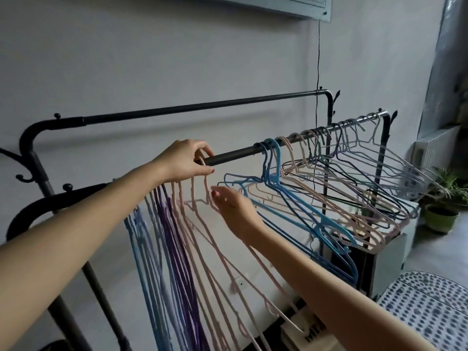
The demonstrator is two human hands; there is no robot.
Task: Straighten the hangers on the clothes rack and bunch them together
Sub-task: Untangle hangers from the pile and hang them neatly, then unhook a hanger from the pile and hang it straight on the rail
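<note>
The left hand (186, 160) pinches the round hook of a pale pink hanger (202, 198) against the front rail (235, 154), a smooth dark metal tube. Just below, the right hand (234, 206) curls loosely round the thin neck of that hanger. Left of it hang the bunched hangers (162, 249), slim ribbed plastic in blue, purple and pink, close and parallel. Further right the scattered hangers (329, 193) sit skewed and spaced along the rail, blue, pink, dark and grey.
</note>
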